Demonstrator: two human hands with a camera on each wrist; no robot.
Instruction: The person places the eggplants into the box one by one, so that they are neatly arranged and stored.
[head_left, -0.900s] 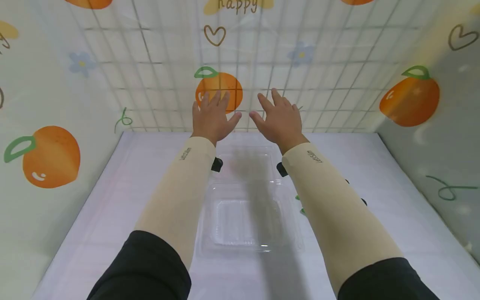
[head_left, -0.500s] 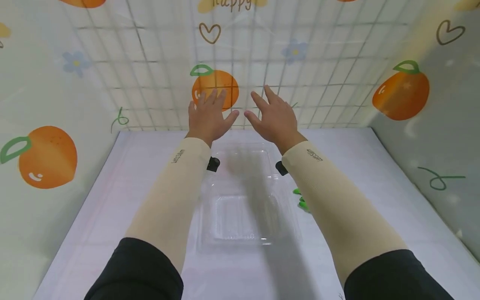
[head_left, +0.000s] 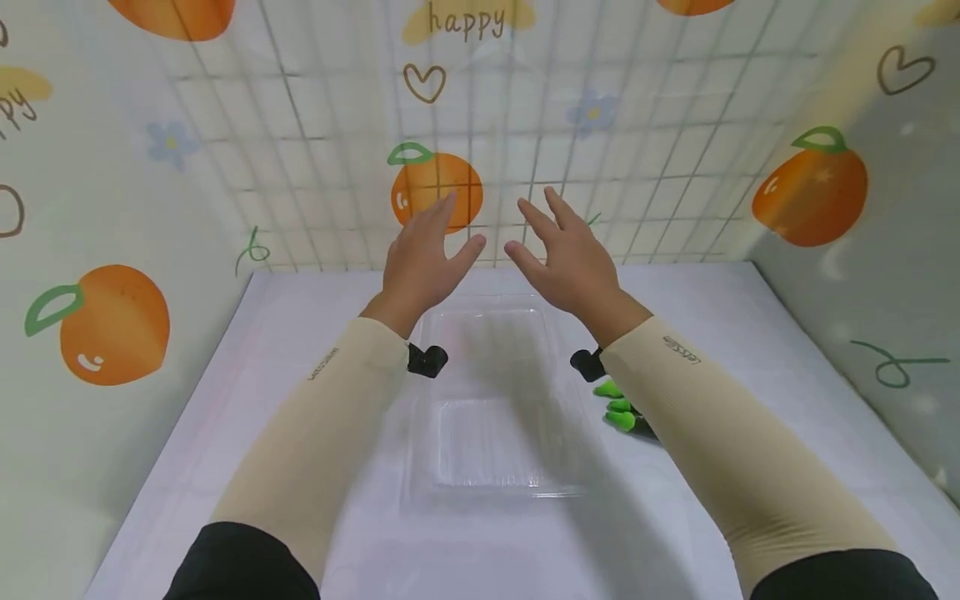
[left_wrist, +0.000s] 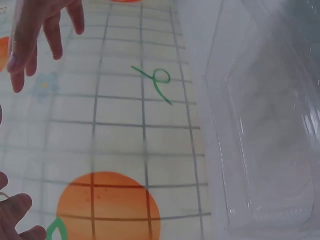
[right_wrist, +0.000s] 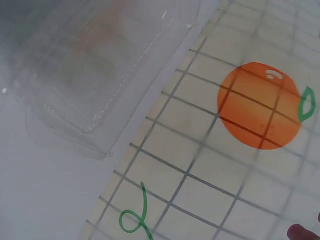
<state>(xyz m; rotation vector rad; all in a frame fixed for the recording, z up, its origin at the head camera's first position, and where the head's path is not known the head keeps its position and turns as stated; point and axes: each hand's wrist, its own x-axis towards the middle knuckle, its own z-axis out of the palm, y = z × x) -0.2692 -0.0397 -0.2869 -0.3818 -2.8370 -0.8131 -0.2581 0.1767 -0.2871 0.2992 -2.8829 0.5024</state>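
Both hands hover, apart from each other, above the far part of the white table in the head view. My left hand (head_left: 426,265) has its fingers stretched forward and its thumb out to the right. My right hand (head_left: 573,262) mirrors it, fingers spread; neither holds anything. Below and between the forearms lies a clear plastic clamshell box (head_left: 491,442), its lid folded back toward the wall. Beside the box, several green-tipped dark things (head_left: 621,419) lie partly under the right forearm; their kind is hidden. The box (left_wrist: 272,130) also fills the right side of the left wrist view.
A white sheet covers the table (head_left: 225,433). Behind it stands a wall cloth (head_left: 315,167) with oranges and hearts, a wire grid showing there. Cloth sides enclose the left and right. Small black cameras (head_left: 427,361) sit at the wrists.
Both hands have come slightly back toward the body, and the forearms have spread outward. More of the green-tipped things now shows beside the right forearm. The box has stayed in place.
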